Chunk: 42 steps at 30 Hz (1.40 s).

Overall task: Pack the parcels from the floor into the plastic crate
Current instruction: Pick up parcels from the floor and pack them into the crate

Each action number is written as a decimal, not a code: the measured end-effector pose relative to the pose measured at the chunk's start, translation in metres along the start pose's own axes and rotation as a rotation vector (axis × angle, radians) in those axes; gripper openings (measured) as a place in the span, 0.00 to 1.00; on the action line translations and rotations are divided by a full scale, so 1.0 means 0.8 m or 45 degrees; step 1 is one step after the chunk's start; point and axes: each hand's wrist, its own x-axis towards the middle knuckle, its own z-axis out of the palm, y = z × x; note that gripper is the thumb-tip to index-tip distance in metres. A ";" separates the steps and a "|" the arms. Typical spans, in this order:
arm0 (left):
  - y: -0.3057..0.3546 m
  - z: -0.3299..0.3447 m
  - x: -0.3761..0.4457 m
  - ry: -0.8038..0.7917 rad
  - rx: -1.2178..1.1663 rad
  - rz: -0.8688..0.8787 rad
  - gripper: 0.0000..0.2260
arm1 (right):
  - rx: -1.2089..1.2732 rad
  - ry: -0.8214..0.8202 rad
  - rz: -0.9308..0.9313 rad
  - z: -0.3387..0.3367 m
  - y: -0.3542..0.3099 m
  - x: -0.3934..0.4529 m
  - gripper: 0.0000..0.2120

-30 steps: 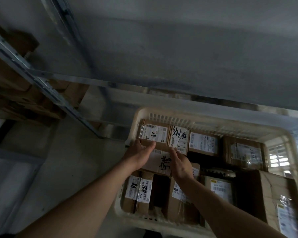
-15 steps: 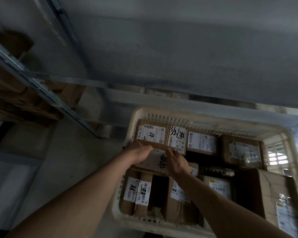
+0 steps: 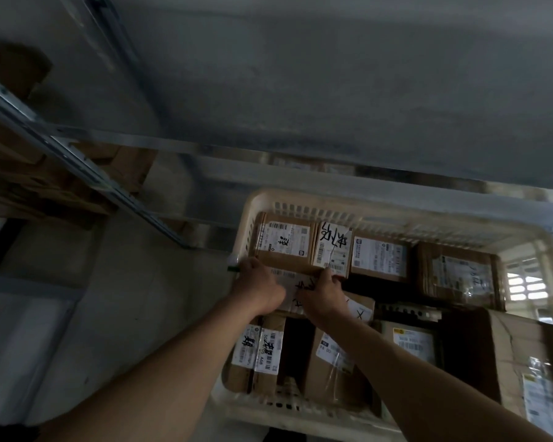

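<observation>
I see both hands on labelled parcel (image 3: 292, 283) inside crate (image 3: 300, 197) — left hand (image 3: 258, 286) curled over its left end, right hand (image 3: 323, 293) gripping right end; boxes (image 3: 284, 242) packed around.

Dim, murky light across the whole frame, with a cool grey cast. The only bright spot glows through the slats of the crate (image 3: 521, 283) at the right edge. White labels catch faint light; gaps between boxes sink into black. Lower corners smear with blur, and straight rails bow from wide-angle distortion at upper left.
</observation>
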 end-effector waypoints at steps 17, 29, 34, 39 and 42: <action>-0.019 0.033 0.046 0.115 0.349 0.073 0.17 | -0.301 0.097 -0.214 0.010 0.012 0.022 0.39; -0.014 0.021 0.037 0.092 0.365 0.039 0.21 | -0.317 0.036 -0.238 0.000 0.011 0.017 0.40; -0.008 0.010 0.007 0.223 0.558 0.213 0.19 | -0.241 0.055 -0.261 -0.010 0.009 0.001 0.36; 0.008 -0.001 -0.023 0.125 0.683 0.300 0.14 | -0.222 0.086 -0.231 -0.030 0.008 -0.020 0.40; 0.016 -0.001 -0.035 0.171 0.660 0.394 0.13 | -0.179 0.121 -0.238 -0.046 0.007 -0.040 0.40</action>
